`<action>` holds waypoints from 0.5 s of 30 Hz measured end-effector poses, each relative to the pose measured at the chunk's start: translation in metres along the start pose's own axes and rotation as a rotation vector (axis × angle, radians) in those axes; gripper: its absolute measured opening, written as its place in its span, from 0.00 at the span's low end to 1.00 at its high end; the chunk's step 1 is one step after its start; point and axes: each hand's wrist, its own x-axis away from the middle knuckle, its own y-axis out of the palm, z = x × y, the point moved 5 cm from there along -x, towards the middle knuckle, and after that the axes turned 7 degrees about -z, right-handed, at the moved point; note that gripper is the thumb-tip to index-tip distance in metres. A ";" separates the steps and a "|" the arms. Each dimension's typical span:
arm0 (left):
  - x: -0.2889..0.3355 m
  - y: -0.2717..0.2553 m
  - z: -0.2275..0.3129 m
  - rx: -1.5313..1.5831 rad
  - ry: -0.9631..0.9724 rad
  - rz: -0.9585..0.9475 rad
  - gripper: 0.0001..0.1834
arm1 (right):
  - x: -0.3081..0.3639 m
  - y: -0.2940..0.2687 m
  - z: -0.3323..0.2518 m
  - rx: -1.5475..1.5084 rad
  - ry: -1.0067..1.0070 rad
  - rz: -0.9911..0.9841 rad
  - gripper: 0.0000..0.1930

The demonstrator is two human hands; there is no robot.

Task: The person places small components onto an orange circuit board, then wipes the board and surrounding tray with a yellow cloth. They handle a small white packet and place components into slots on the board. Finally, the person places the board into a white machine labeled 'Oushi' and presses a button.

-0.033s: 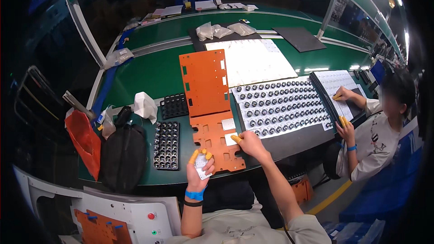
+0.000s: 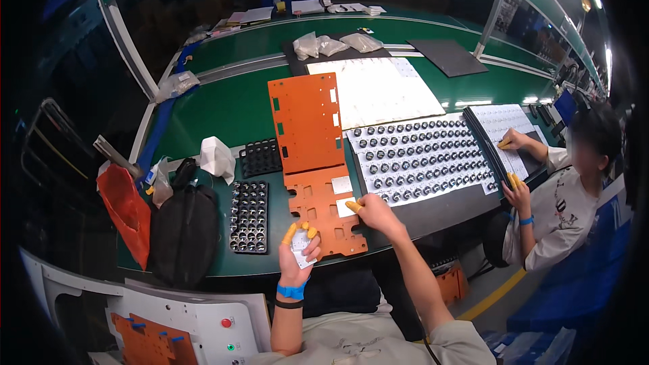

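Several small white rectangular boards (image 2: 303, 251) with tiny holes rest in my left hand (image 2: 296, 263), its fingers curled around them. Yellow covers sit on some fingertips, and a blue band circles that wrist. My right hand (image 2: 377, 216) is closed, its yellow-covered fingertip at the edge of a white board (image 2: 344, 207) lying on the orange fixture base (image 2: 314, 215). Just above it, another white board (image 2: 341, 185) lies in the same base. The fixture's orange lid (image 2: 307, 125) is swung up on the far side. My right hand's lower fingers are partly hidden.
Left of the fixture stand black trays (image 2: 249, 218) of round metal parts, a black bag (image 2: 184, 236) and a red bag (image 2: 126, 213). Rows of black round parts cover a white sheet (image 2: 422, 159) at right. Beyond it, a co-worker (image 2: 554, 196) handles another panel.
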 end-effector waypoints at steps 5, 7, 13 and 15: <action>0.026 0.013 0.014 0.063 -0.006 0.003 0.17 | 0.006 -0.014 -0.025 0.269 0.039 0.035 0.21; 0.049 0.020 0.021 0.085 -0.039 0.016 0.19 | 0.019 -0.023 -0.039 0.365 0.001 0.175 0.19; 0.104 0.001 0.060 0.065 0.211 0.146 0.20 | 0.036 -0.010 -0.125 0.064 -0.300 0.280 0.16; 0.116 -0.006 0.068 0.098 0.349 0.152 0.20 | 0.027 0.037 -0.156 -0.023 -0.464 0.020 0.15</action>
